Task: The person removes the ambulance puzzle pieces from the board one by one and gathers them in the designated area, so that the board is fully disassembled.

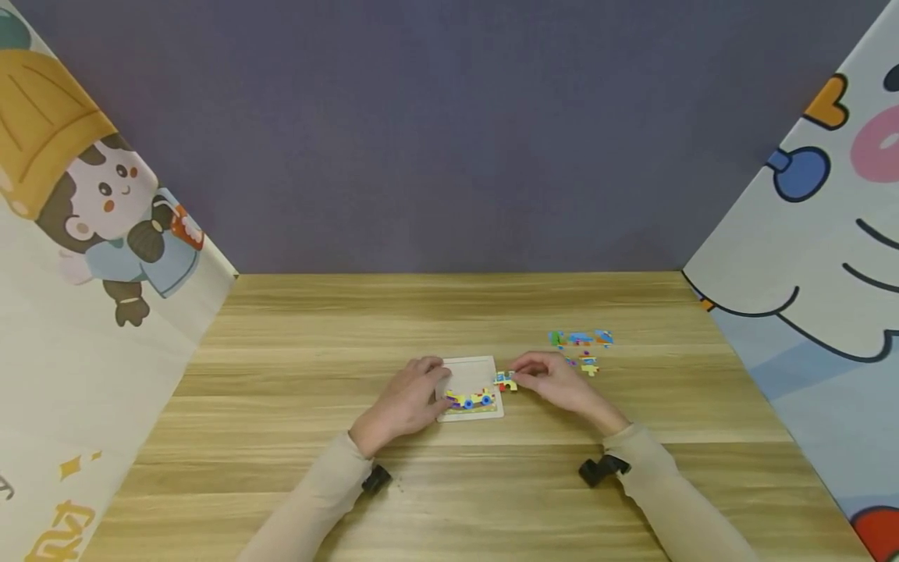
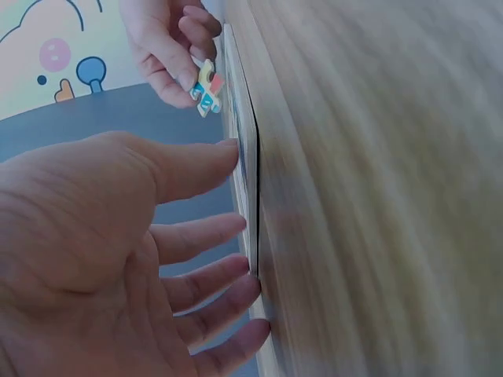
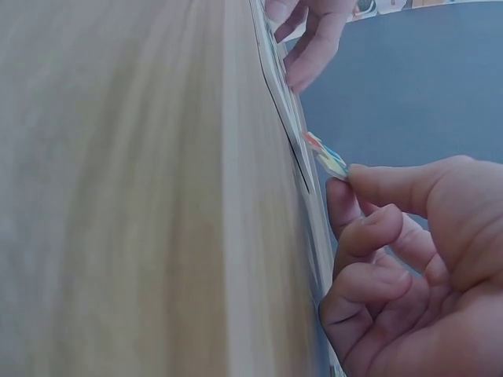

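Far left, a cartoon figure [image 1: 119, 195] in a big yellow hat looked out from the wall, beside the table's left edge. Next came the left sleeve [image 1: 309, 499], a black device [image 1: 376, 479] at its cuff, and there was the left hand [image 1: 406, 396]: fingers apart, only gently bent, thumb well spread from them, nothing gripped, thumb and fingertips at the left edge of the puzzle tray [image 1: 468, 378].

And the tray? Pale and flat, it lay between the left and right edges of the table [image 1: 337, 336], bare towards its far edge, with joined pieces [image 1: 469, 400] along its near edge showing a yellow vehicle on blue wheels.

Over to the tray's right edge, and here was the action! A puzzle piece [image 1: 505, 380] in yellow, red and blue, pinched between thumb and index finger of the right hand [image 1: 558, 380], the other fingers curled in towards the palm; whether that piece touched the rim, there was no telling.

Beyond the hand, towards the table's far right corner, lay a row of loose pieces [image 1: 580, 338] in green, blue and orange, a smaller cluster [image 1: 588, 369] just on its near side. Then another black gadget [image 1: 602, 470], at the cuff of the right sleeve [image 1: 674, 499].
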`<state>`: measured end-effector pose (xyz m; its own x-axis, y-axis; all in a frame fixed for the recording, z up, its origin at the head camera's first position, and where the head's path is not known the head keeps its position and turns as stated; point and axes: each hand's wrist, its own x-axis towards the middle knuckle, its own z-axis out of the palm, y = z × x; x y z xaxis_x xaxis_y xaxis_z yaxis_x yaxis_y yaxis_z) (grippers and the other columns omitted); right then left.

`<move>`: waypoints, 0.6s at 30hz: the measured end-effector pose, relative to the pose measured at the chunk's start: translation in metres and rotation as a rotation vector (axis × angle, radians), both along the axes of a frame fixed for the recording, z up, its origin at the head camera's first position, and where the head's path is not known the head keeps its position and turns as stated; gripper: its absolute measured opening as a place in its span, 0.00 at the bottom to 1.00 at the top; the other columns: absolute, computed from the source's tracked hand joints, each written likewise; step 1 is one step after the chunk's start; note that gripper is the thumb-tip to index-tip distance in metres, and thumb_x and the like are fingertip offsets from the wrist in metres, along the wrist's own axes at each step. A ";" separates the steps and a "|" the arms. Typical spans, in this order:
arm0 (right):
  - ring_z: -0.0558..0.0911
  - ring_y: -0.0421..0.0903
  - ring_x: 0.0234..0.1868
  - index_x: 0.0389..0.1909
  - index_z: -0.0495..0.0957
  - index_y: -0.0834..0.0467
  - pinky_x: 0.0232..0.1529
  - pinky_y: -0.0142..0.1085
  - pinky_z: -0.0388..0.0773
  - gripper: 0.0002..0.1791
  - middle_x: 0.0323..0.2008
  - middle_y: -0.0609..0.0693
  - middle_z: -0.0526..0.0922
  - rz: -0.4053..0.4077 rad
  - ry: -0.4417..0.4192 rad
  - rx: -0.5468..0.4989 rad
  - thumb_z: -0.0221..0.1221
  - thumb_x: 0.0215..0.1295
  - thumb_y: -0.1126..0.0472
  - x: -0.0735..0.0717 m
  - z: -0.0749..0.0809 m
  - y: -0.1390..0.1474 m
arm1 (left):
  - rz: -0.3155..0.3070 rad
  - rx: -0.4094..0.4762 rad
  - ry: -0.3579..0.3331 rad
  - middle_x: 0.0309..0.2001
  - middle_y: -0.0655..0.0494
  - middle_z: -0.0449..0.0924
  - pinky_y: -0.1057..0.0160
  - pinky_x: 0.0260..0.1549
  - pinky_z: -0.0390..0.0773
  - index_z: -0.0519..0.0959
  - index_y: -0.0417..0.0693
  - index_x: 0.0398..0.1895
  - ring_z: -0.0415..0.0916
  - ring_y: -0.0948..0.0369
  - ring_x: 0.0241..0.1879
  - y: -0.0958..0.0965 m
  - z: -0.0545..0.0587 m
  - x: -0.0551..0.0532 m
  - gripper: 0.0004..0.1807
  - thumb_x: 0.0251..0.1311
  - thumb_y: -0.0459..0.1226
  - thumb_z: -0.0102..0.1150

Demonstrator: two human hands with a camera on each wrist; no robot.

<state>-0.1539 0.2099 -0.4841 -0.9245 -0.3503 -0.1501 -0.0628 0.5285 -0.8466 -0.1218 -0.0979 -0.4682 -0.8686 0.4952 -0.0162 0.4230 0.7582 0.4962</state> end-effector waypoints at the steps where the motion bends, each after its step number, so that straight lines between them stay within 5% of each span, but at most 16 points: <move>1: 0.84 0.44 0.40 0.53 0.87 0.54 0.39 0.35 0.80 0.12 0.46 0.51 0.90 -0.004 -0.001 0.004 0.66 0.74 0.55 0.000 0.001 0.001 | 0.001 -0.006 0.000 0.73 0.38 0.72 0.39 0.73 0.71 0.78 0.36 0.68 0.69 0.40 0.72 0.000 0.000 0.000 0.30 0.69 0.44 0.70; 12: 0.82 0.45 0.37 0.53 0.86 0.57 0.31 0.32 0.79 0.12 0.46 0.54 0.89 -0.033 -0.006 -0.010 0.66 0.75 0.56 0.002 0.005 0.013 | 0.023 -0.012 -0.018 0.73 0.40 0.72 0.39 0.75 0.69 0.76 0.37 0.70 0.69 0.41 0.73 0.001 -0.002 -0.001 0.37 0.63 0.48 0.75; 18: 0.83 0.45 0.45 0.55 0.86 0.57 0.39 0.32 0.80 0.14 0.50 0.54 0.89 -0.031 0.014 0.004 0.65 0.76 0.55 0.000 0.004 0.022 | 0.027 -0.015 -0.027 0.74 0.41 0.72 0.40 0.75 0.69 0.77 0.38 0.70 0.68 0.42 0.73 0.001 -0.002 -0.001 0.36 0.63 0.48 0.75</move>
<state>-0.1539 0.2315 -0.4806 -0.9368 -0.3211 -0.1388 -0.0581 0.5340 -0.8435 -0.1232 -0.0967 -0.4704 -0.8806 0.4715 -0.0472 0.3892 0.7766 0.4954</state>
